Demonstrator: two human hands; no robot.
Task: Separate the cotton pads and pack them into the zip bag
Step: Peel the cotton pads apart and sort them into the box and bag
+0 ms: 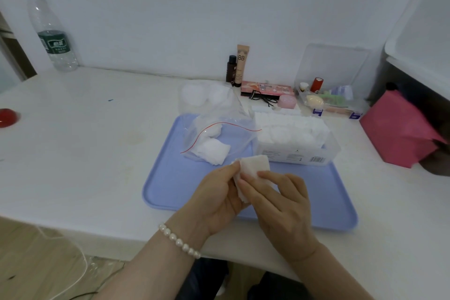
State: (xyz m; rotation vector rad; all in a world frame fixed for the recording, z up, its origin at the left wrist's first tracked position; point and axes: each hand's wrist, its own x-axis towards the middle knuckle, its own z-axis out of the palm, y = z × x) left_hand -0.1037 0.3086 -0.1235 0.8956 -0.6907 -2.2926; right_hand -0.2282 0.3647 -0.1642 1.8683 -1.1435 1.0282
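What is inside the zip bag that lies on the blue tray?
White cotton pads show through the clear zip bag, bunched near its red-lined opening. How many cannot be told: they overlap, and the crumpled plastic hides the far part.

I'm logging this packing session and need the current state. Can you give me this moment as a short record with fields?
held item: white square cotton pad, pinched by left hand and right hand
bag: clear zip bag with red seal line, mouth open, lying on the tray with a few pads inside
supply: clear plastic box of stacked white pads, on the tray's far right
surface: light blue plastic tray on white table
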